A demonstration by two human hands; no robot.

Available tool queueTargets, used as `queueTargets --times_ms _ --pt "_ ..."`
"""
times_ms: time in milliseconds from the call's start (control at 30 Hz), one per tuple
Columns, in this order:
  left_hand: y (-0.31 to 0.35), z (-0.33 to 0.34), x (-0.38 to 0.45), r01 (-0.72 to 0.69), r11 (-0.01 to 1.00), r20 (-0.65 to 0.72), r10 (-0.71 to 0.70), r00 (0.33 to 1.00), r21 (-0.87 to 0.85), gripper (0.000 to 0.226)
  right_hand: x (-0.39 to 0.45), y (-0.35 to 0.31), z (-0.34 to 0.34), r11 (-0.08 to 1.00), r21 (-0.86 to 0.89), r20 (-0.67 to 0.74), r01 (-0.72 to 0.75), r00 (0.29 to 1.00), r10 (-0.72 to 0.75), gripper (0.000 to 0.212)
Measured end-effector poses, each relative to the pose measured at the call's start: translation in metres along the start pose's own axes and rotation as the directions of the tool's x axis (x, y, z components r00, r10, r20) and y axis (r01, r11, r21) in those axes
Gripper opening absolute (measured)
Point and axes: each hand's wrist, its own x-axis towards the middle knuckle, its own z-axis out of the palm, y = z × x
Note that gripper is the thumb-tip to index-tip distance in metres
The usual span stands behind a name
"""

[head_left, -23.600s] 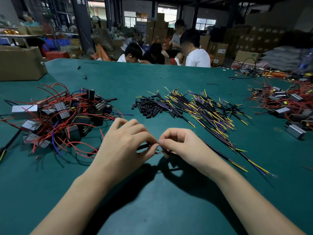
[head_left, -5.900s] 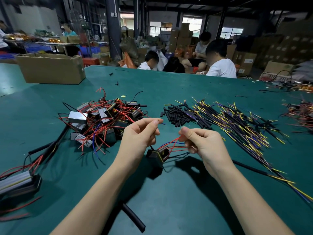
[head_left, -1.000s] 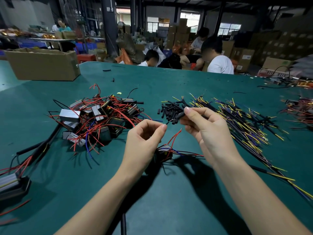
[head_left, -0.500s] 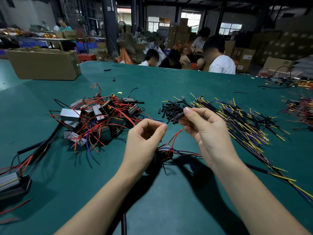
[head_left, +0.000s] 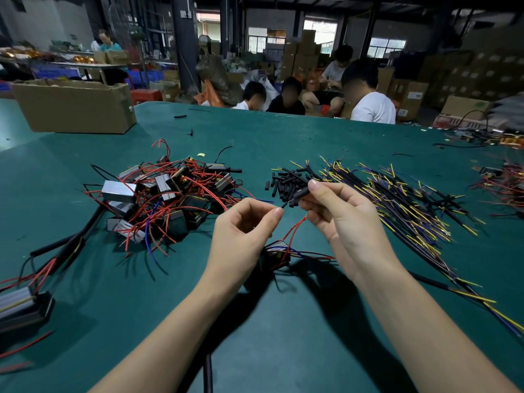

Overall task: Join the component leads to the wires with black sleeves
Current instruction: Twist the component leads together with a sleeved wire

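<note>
My right hand (head_left: 344, 219) pinches a short black sleeve (head_left: 298, 195) between thumb and forefinger, raised above the table. My left hand (head_left: 245, 226) pinches a thin dark wire tip (head_left: 284, 205) that points at the sleeve's lower end. Below the hands a small black component (head_left: 276, 255) with red and blue leads lies on the green table (head_left: 283, 336). One red lead (head_left: 295, 228) rises toward my right hand. A heap of loose black sleeves (head_left: 283, 181) lies just behind my right hand.
A pile of boxed components with red leads (head_left: 170, 199) lies left. Black wires with yellow and blue ends (head_left: 402, 205) spread to the right. A cardboard box (head_left: 75, 107) stands far left. Thick black cable (head_left: 61, 248) runs at left. People sit beyond the table's far edge.
Over the last second my hands have barely moved. My right hand keeps the sleeve raised and my left thumb and finger have closed a little toward its end.
</note>
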Motion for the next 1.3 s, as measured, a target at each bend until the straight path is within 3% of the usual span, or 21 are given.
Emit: queueTargets --times_ms 433,567,867,967,1133,1300 --pt "-0.004 0.0 0.001 -0.024 1.0 0.021 0.024 0.999 -0.009 0.005 -0.001 0.003 0.001 0.989 -0.15 0.127 -0.015 0.991 0.034 0.007" --pt "-0.007 -0.001 0.002 0.036 0.998 0.009 -0.036 0.999 -0.044 0.025 -0.001 0.002 -0.002 0.956 -0.294 0.175 -0.013 0.982 0.068 0.007" --pt "-0.005 -0.003 -0.003 -0.036 0.98 0.138 0.009 0.99 0.194 0.032 0.004 -0.001 -0.013 0.89 -0.445 0.267 -0.095 0.935 0.234 0.002" --pt "-0.004 -0.003 -0.004 -0.07 0.968 0.159 0.032 0.987 0.239 0.03 0.004 -0.002 -0.017 0.863 -0.495 0.305 -0.104 0.909 0.284 0.012" --pt "-0.003 -0.004 -0.006 -0.106 0.95 0.204 0.046 0.978 0.293 0.023 0.006 -0.003 -0.02 0.861 -0.509 0.298 0.005 0.939 0.171 0.006" --pt "-0.003 -0.006 -0.005 -0.143 0.924 0.223 0.064 0.973 0.355 0.024 0.007 -0.002 -0.021 0.863 -0.495 0.303 0.102 0.951 0.061 0.014"
